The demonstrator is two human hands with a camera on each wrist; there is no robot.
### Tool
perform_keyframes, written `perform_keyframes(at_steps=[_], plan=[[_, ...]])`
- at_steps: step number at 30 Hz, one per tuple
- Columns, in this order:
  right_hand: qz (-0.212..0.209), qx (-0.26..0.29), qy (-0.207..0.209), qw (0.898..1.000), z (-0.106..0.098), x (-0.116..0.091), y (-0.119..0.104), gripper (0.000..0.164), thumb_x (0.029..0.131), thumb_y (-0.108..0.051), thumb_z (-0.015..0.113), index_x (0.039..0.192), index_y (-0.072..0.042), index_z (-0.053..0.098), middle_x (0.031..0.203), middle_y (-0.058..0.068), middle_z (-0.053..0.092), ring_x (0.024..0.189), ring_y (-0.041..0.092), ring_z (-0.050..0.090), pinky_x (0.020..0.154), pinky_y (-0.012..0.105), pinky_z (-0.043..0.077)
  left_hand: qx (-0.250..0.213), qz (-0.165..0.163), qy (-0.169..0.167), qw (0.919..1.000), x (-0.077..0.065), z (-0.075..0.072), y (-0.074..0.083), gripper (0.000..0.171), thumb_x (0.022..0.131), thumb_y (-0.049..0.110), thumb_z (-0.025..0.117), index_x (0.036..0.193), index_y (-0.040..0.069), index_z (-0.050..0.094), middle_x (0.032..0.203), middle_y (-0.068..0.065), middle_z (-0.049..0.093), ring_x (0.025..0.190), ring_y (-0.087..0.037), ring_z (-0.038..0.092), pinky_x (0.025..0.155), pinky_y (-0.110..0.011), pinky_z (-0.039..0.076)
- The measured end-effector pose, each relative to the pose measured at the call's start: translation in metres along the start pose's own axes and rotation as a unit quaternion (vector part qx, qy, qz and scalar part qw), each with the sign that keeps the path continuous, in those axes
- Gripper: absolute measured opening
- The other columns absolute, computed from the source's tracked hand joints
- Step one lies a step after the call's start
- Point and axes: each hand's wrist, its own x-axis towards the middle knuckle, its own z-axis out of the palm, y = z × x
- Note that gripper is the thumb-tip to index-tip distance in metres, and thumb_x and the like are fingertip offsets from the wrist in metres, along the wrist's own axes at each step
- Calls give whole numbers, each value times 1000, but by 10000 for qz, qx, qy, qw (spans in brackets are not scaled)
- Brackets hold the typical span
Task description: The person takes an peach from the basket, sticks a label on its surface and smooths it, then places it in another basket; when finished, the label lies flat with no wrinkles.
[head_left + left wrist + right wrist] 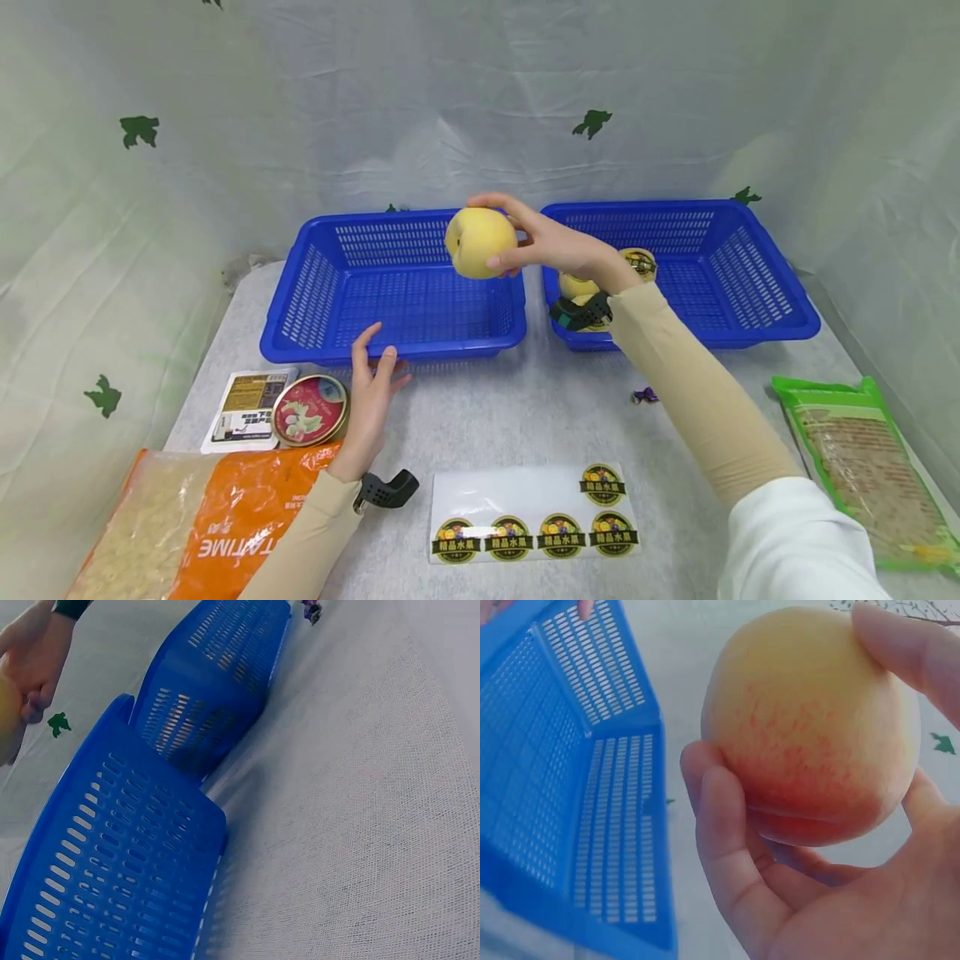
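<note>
My right hand (551, 242) grips a yellow peach (480, 242) above the right side of the left blue basket (405, 343). In the right wrist view, the peach (810, 727) shows a red blush and a crease, with fingers and thumb curved around it. At that basket's front rim is my left hand (369, 400), its fingers spread apart and holding nothing; whether it touches the rim I cannot tell. The right blue basket (750, 335) contains several yellow fruits (573, 286), some with round labels, partly hidden behind my right wrist.
A sheet of round stickers (525, 492) lies at the front. On the left are a round red tin (310, 410), a white packet (243, 412) and an orange pasta bag (247, 508). A green-edged bag (862, 467) lies right; a small purple wrapped item (645, 395) sits mid-table.
</note>
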Motion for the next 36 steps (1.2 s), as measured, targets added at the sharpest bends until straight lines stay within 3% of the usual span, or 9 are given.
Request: perform_keyframes(at_steps=[7,11,21,29,36], plan=[[111,-117,401,9991,-1,-36,7,66,85,-13,60,139,-23,24,118,15,39,90,39,56,76,49,48,-66,74,0,10000,0,0,-1,46,95,30,43,137,23,25,110,-19,33,108,-41,43,92,-43,41],[279,15,537,9982,-1,-57,14,66,86,-12,60,138,-23,23,116,17,37,91,37,56,75,47,49,-136,107,3,9998,0,0,-2,45,95,29,43,137,23,25,108,-19,34,108,-41,42,92,-43,40],[255,270,606,9975,-1,-96,62,66,86,-8,60,138,-25,24,134,8,26,104,37,48,75,49,49,-97,97,22,9999,-1,0,-2,44,96,28,42,136,23,25,108,-20,33,107,-37,41,92,-44,40],[280,-30,399,9988,17,-120,78,66,85,-13,63,138,-25,25,136,5,25,104,33,50,78,43,49,-102,73,-33,9999,-6,3,10,44,97,21,39,138,17,23,108,-21,32,102,-26,45,94,-47,37],[356,-421,412,9976,43,-132,90,68,82,-13,67,137,-27,30,133,2,32,104,26,50,81,38,47,-128,82,-25,9999,0,1,-1,44,96,27,41,137,22,25,106,-15,34,108,-36,41,93,-44,39]])
